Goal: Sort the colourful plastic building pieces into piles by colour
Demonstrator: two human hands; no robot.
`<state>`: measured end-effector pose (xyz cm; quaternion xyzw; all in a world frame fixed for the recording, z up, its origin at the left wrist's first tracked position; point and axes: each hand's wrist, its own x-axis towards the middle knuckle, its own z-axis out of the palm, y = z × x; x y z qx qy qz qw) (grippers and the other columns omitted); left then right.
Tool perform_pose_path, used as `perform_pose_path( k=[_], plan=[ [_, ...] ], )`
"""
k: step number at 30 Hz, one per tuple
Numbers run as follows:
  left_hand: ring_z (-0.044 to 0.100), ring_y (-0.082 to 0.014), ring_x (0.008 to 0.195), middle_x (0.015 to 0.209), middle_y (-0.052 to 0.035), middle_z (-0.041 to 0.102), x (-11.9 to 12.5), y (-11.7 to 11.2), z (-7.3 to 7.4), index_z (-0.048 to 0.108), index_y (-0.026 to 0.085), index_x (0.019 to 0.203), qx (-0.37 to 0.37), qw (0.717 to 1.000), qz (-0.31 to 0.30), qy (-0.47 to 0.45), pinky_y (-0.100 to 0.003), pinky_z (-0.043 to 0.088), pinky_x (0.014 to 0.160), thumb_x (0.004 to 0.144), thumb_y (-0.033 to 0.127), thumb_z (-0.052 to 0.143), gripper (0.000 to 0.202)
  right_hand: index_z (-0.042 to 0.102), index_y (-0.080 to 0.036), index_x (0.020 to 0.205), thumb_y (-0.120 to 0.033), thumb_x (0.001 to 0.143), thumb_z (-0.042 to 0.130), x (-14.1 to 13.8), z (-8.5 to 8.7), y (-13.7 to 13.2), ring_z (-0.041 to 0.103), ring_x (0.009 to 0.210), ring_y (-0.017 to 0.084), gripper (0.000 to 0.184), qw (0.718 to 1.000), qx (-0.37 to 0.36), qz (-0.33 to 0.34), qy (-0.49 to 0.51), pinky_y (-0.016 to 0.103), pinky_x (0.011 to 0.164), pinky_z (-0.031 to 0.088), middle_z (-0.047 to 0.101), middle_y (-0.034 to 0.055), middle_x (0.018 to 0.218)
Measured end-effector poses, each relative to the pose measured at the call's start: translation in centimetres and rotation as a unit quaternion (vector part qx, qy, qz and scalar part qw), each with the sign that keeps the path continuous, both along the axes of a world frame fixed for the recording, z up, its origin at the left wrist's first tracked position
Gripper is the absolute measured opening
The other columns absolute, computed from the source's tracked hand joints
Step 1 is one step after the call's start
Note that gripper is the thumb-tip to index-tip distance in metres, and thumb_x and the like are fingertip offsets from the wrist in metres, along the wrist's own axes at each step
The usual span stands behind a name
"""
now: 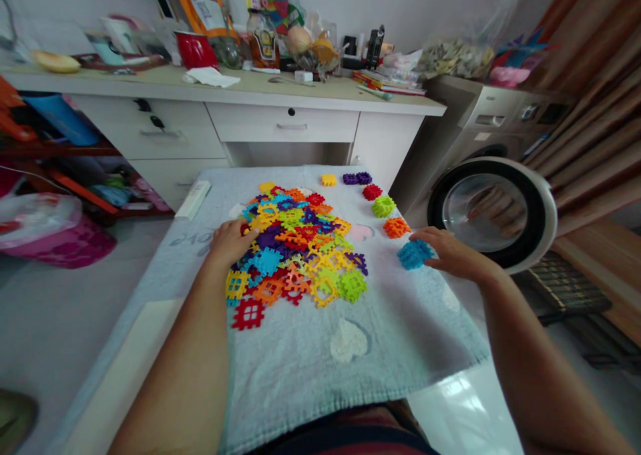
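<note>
A heap of coloured plastic interlocking tiles (295,248) lies on a pale blue towel (350,355) spread over a small table. My left hand (231,241) rests on the heap's left edge, fingers curled onto the tiles. My right hand (448,251) lies at the towel's right edge with its fingers closed round a blue stack of tiles (413,254). Beyond it, sorted stacks run in a curve: orange (396,228), green (383,206), red (371,192), purple (357,178) and yellow (328,180). A single red tile (248,313) sits apart at the front of the heap.
A white desk with drawers (280,117), cluttered on top, stands behind the table. A washing machine with its round door (493,211) swung open is to the right. A pink basket (65,241) sits on the floor at left. A white remote-like bar (193,200) lies on the towel's far left.
</note>
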<state>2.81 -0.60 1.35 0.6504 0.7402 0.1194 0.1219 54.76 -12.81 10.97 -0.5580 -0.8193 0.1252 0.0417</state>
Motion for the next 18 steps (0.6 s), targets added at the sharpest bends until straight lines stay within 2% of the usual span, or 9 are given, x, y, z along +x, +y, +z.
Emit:
perform_pose_path(
  k=[5,9,12,14,16,18],
  plan=[
    [0.045,-0.0364,0.138,0.145,-0.016,0.054,0.2,-0.2,0.0,0.055,0.021,0.14,-0.004,1.0,0.01,-0.004,-0.049,0.037,0.112,0.088,0.058,0.043,0.066,0.06,-0.022,0.135,-0.028,0.077,0.067,-0.4,0.4,-0.7,0.054,0.127,0.035,0.059,0.999,0.047,-0.015,0.015,0.057,0.109,0.041,0.059,0.0151,0.135],
    [0.044,-0.0377,0.137,0.146,-0.0155,0.053,0.6,-0.6,0.1,0.055,0.023,0.14,0.004,1.0,0.028,-0.011,-0.052,0.035,0.113,0.088,0.058,0.044,0.064,0.058,-0.026,0.136,-0.031,0.085,0.064,-4.0,0.9,-1.4,0.056,0.126,0.031,0.052,0.991,0.103,-0.003,0.081,0.054,0.109,0.043,0.059,0.0123,0.135],
    [0.043,-0.0373,0.137,0.146,-0.0141,0.053,0.9,-0.9,0.3,0.057,0.025,0.138,0.006,0.999,0.036,-0.017,-0.052,0.035,0.113,0.089,0.057,0.044,0.061,0.061,-0.024,0.13,-0.029,0.088,0.062,-8.6,-0.3,-1.3,0.066,0.103,0.024,0.042,0.991,0.049,0.016,0.124,0.042,0.094,0.054,0.066,0.0106,0.123],
    [0.042,-0.0372,0.137,0.146,-0.0137,0.052,1.1,-1.1,0.6,0.057,0.025,0.139,0.001,0.999,0.041,-0.021,-0.053,0.035,0.113,0.089,0.057,0.045,0.06,0.063,-0.021,0.124,-0.025,0.089,0.061,-11.6,-1.7,-0.8,0.067,0.093,0.021,0.035,0.993,0.013,0.006,0.118,0.037,0.086,0.054,0.067,0.0104,0.117],
    [0.042,-0.0374,0.137,0.148,-0.0137,0.051,1.3,-1.3,0.8,0.056,0.025,0.14,-0.001,0.999,0.047,-0.023,-0.053,0.035,0.113,0.089,0.057,0.045,0.061,0.065,-0.018,0.118,-0.029,0.091,0.062,-13.9,-3.0,-0.1,0.066,0.095,0.022,0.03,0.997,0.007,-0.03,0.075,0.036,0.087,0.052,0.067,0.0116,0.113],
    [0.042,-0.0376,0.137,0.148,-0.0135,0.05,1.4,-1.4,0.9,0.056,0.025,0.141,0.002,0.998,0.051,-0.023,-0.053,0.035,0.113,0.089,0.057,0.045,0.062,0.066,-0.017,0.115,-0.041,0.091,0.064,-15.4,-3.9,0.5,0.065,0.099,0.026,0.034,0.997,0.0,-0.072,0.022,0.037,0.086,0.05,0.066,0.0135,0.111]
  ],
)
